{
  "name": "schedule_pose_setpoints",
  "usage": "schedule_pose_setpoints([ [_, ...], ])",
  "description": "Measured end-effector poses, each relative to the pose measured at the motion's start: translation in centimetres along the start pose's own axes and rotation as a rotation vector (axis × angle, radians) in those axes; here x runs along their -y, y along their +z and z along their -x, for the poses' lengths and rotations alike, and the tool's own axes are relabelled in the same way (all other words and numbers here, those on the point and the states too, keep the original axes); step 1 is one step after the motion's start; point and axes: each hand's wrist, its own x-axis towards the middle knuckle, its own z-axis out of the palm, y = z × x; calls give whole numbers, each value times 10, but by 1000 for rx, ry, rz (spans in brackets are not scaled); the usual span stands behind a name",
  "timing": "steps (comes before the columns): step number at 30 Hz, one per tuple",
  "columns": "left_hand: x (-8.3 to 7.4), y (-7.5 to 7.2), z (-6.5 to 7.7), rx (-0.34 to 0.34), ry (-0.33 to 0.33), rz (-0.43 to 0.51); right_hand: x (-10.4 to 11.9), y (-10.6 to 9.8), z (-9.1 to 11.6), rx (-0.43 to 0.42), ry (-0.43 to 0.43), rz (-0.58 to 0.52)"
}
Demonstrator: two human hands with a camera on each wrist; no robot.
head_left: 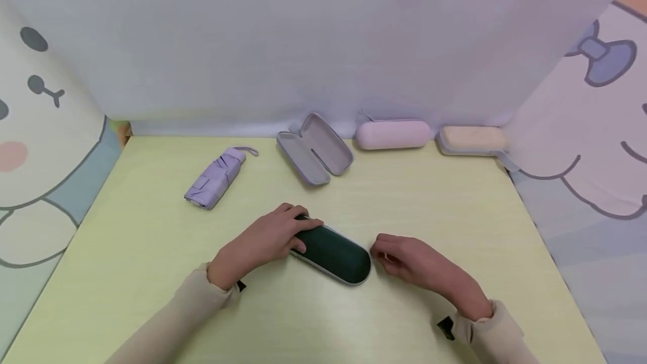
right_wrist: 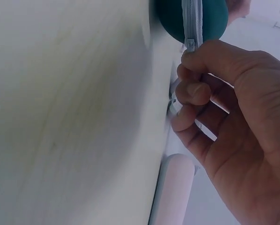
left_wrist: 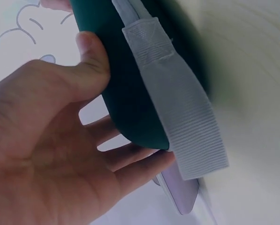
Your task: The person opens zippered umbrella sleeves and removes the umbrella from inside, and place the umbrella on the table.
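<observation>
A dark green zippered glasses case (head_left: 336, 254) lies slantwise on the table. My left hand (head_left: 268, 240) grips its far-left end, with the thumb on one side and the fingers round the other. In the left wrist view a pale ribbed strap (left_wrist: 184, 108) hangs from that end. At the near-right end is my right hand (head_left: 414, 263), its thumb and index finger pinching the zipper pull. The right wrist view shows the metal zipper slider (right_wrist: 190, 44) just above those fingertips; the pull itself is mostly hidden by them.
Behind the green case an open lilac glasses case (head_left: 308, 153) sits near the back edge. A pink case (head_left: 392, 135) and a peach case (head_left: 473, 140) stand to its right. The folded purple umbrella (head_left: 215, 178) lies back left. Cloth hangs behind the yellow table (head_left: 455, 201).
</observation>
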Motion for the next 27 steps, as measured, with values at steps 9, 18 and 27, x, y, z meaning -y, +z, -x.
schedule_pose_setpoints([
  [9, -6, 9, 6, -88, -48, -28, 3, 4, 7, -55, 49, 6],
  [18, -12, 12, 6, -119, -85, -56, 13, 14, 13, -178, 102, 42],
  [27, -16, 15, 4, -132, -152, -81, 24, 26, 15, -291, 249, 11],
])
